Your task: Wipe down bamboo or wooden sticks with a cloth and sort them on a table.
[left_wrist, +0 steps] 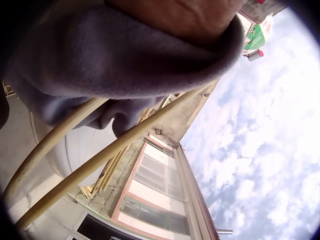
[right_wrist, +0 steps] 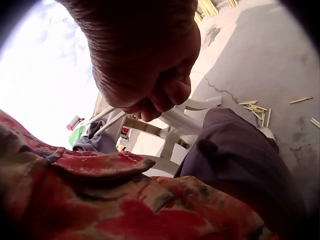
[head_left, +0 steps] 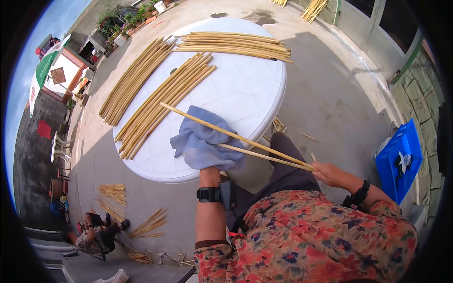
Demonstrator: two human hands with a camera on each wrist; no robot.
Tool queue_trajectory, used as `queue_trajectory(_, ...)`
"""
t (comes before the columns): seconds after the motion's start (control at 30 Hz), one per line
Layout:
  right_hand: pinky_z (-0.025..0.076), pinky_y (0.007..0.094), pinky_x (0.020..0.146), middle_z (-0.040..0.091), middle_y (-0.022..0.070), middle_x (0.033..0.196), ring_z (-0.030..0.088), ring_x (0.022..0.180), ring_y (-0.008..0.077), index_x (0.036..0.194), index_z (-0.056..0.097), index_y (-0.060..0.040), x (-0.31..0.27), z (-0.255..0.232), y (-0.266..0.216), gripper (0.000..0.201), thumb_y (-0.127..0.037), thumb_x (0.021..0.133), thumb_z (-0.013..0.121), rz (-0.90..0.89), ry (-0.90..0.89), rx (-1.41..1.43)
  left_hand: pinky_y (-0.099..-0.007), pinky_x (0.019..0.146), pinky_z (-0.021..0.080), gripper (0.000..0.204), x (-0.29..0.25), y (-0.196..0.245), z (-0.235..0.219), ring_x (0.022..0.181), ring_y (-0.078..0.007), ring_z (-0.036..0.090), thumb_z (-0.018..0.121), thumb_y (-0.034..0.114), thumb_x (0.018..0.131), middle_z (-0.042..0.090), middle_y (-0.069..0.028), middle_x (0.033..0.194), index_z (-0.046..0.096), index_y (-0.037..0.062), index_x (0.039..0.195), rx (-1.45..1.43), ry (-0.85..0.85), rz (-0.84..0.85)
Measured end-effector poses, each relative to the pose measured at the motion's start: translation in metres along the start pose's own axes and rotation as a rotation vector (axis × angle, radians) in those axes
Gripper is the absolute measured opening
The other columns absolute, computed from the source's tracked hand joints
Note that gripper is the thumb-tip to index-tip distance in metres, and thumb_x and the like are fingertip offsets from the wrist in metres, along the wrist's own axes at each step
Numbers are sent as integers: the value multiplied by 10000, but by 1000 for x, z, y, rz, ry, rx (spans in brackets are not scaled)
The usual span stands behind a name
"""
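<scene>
My right hand (head_left: 330, 174) grips the near ends of two long, thin wooden sticks (head_left: 278, 152), its fingers curled in the right wrist view. The sticks spread apart toward the table. One crosses the blue-grey cloth (head_left: 205, 137) and ends beyond it; the other runs into the folds. My left hand (left_wrist: 195, 17) holds the bunched cloth around the sticks near the table's edge, its fingers hidden by the fabric. Past the cloth, a bundle of sticks (head_left: 160, 106) lies on the white round table (head_left: 236, 104).
Two more stick bundles lie at the table's far side, one at left (head_left: 137, 78), one at back (head_left: 231, 45). A blue bin (head_left: 401, 160) stands at right. Short stick pieces (right_wrist: 257, 110) litter the ground. Another person (head_left: 96, 236) sits at lower left beside spread sticks (head_left: 148, 224).
</scene>
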State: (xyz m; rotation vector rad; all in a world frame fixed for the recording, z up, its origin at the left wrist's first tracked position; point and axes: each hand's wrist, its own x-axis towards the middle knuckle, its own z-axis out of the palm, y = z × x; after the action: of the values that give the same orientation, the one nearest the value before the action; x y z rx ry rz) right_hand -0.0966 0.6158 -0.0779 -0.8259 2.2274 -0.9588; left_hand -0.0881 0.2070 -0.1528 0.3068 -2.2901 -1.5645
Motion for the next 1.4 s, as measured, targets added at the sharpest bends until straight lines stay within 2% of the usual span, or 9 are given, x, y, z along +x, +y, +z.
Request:
queue_trajectory(0.2,439,372,626,566,136,747,568,698,324,1027,461,-67,-9,0,11,191,-194,886,444,46,7,-9,-295,986,262,380,1,-4,-4,1164,-218,330,338,167,920,337,-111,1275,261,37,1269,17,0,4)
queue_trajectory(0.37,443,318,626,567,78,719,576,656,213,1022,472,-55,-1,-3,22,205,-217,915,405,-43,47,61,-299,1003,251,397,-5,-6,-5,1185,-222,320,330,164,924,325,-118,1297,245,31,1288,47,-8,14)
queue_trajectory(0.5,435,292,645,542,43,697,554,658,160,1033,471,-46,18,-13,-12,227,-227,925,389,-3,102,166,-302,1017,243,411,-9,-8,-7,1202,-226,312,324,160,926,315,-123,1315,233,27,1304,80,-25,23)
queue_trajectory(0.57,426,274,659,519,25,682,535,669,140,1039,470,-38,39,-16,-30,241,-233,931,380,-103,107,239,-304,1024,239,418,-9,-9,-6,1210,-228,308,321,159,928,310,-126,1324,226,25,1312,93,-29,32)
queue_trajectory(0.7,420,270,659,519,38,683,532,678,152,1026,472,-35,72,-23,-44,236,-231,927,386,-126,125,387,-307,1038,230,432,-9,-11,-12,1227,-232,299,315,156,930,300,-132,1342,214,21,1328,156,-37,59)
queue_trajectory(0.9,456,369,582,550,110,743,572,634,260,1046,443,-28,125,2,-73,195,-134,884,417,-261,186,-88,-311,1059,217,452,3,-19,19,1253,-237,287,306,151,934,285,-141,1369,195,14,1351,302,-28,225)
queue_trajectory(0.97,483,392,526,541,140,787,587,622,301,1109,416,2,141,26,-82,307,-62,810,445,-440,318,-540,-313,1066,213,459,6,-24,35,1262,-239,283,303,149,936,280,-144,1378,189,12,1359,354,-9,291)
queue_trajectory(1.07,497,371,506,523,150,857,593,637,283,1149,402,26,139,39,-113,409,-41,752,473,-356,342,-675,-312,1062,216,454,8,-23,43,1256,-238,286,303,147,935,283,-143,1372,192,12,1354,368,12,305)
queue_trajectory(1.4,484,378,487,524,133,794,582,599,296,1167,393,5,119,30,-98,380,-109,816,484,-423,294,-515,-306,1022,243,407,6,-4,48,1210,-230,309,312,137,929,308,-134,1322,224,16,1308,284,31,255)
